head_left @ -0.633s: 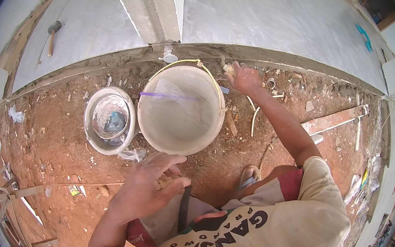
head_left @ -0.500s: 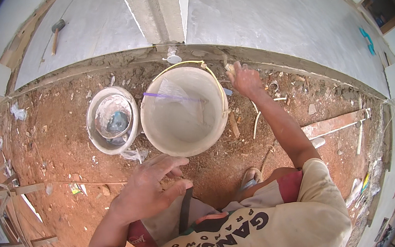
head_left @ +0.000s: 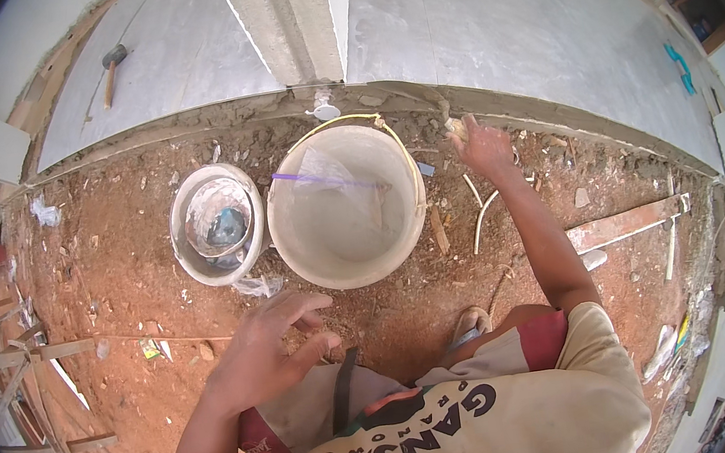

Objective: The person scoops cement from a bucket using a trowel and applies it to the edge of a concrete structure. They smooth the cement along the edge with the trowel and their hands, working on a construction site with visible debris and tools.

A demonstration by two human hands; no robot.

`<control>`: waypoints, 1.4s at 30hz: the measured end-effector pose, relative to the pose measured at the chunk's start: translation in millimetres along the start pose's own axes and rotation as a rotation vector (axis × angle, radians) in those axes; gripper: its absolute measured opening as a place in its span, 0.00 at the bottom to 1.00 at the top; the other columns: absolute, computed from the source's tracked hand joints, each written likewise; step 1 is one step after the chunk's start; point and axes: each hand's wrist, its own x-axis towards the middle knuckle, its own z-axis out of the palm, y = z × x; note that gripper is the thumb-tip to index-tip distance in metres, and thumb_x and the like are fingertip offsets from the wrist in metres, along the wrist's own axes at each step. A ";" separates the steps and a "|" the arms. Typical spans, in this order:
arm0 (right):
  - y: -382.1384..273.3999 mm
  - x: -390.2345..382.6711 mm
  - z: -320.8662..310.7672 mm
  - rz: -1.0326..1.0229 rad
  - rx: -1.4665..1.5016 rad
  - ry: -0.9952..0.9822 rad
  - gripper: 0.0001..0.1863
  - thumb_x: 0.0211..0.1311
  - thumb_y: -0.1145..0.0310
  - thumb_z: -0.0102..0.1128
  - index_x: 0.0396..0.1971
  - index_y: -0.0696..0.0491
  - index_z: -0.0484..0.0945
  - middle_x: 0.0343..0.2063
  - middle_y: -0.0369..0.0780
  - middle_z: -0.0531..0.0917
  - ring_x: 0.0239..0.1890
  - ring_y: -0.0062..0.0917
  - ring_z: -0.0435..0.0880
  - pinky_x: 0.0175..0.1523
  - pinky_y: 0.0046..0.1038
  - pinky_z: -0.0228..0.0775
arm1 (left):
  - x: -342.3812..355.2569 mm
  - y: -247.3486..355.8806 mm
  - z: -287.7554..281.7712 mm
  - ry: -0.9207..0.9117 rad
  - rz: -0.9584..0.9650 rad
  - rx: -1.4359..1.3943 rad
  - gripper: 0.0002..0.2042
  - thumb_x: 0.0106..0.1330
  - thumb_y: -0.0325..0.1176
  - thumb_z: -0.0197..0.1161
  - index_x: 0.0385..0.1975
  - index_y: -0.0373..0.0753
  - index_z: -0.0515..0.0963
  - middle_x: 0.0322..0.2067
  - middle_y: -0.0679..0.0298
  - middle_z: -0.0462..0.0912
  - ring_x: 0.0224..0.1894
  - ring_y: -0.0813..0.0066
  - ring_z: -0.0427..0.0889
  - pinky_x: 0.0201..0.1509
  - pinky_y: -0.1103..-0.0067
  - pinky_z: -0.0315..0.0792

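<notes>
My right hand (head_left: 487, 150) is stretched out past the large bucket, closed round the pale handle of what looks like a small trowel (head_left: 456, 129). The tool's far end meets the strip of wet grey mortar (head_left: 540, 121) along the floor's edge; its blade is hard to make out. My left hand (head_left: 273, 342) hovers above my lap, fingers bent and apart, with nothing in it. Between the hands and the ledge stands a large pale bucket (head_left: 292, 244) with a yellow handle. Inside it lie a clear plastic bag and a purple strip (head_left: 311, 178).
Left of the bucket, a smaller white pail (head_left: 181, 240) holds a crusted bowl with something blue inside. A mallet (head_left: 113, 71) lies on the grey tiled floor beyond the ledge, left of a concrete post (head_left: 293, 18). A dusty board (head_left: 629, 223) rests on the rubble-strewn soil at right.
My right hand has slid rightward along the mortar edge with the tool. The whole view has shifted a little, and my left hand stays near my lap, fingers still apart.
</notes>
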 end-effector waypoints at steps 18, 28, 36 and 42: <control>-12.6 -15.5 36.4 -0.020 0.035 -0.136 0.38 0.71 0.40 0.38 0.67 0.57 0.60 0.42 0.54 0.83 0.45 0.43 0.84 0.51 0.42 0.77 | 85.6 -1.3 -8.7 -0.128 -0.052 -0.473 0.26 0.62 0.31 0.67 0.61 0.33 0.69 0.49 0.56 0.79 0.51 0.67 0.79 0.57 0.74 0.74; -20.3 -12.5 33.4 -0.007 0.123 -0.112 0.37 0.71 0.40 0.40 0.65 0.58 0.63 0.34 0.52 0.85 0.38 0.43 0.86 0.44 0.43 0.79 | 347.2 -130.6 29.4 0.449 -0.350 -1.203 0.24 0.69 0.25 0.54 0.60 0.19 0.56 0.60 0.37 0.60 0.65 0.49 0.64 0.71 0.63 0.65; -26.1 -4.8 46.9 -0.045 0.212 -0.011 0.34 0.70 0.43 0.44 0.59 0.60 0.67 0.33 0.54 0.84 0.40 0.46 0.85 0.47 0.44 0.76 | 379.2 -152.4 56.1 0.484 -0.377 -1.392 0.23 0.68 0.19 0.46 0.62 0.18 0.52 0.62 0.35 0.56 0.68 0.44 0.58 0.74 0.62 0.59; -40.4 1.1 37.5 -0.035 0.221 -0.011 0.29 0.70 0.45 0.45 0.53 0.58 0.69 0.32 0.52 0.85 0.37 0.47 0.85 0.44 0.44 0.77 | 390.5 -174.1 67.2 0.513 -0.301 -1.447 0.23 0.67 0.18 0.47 0.60 0.16 0.53 0.60 0.36 0.59 0.67 0.42 0.60 0.73 0.60 0.60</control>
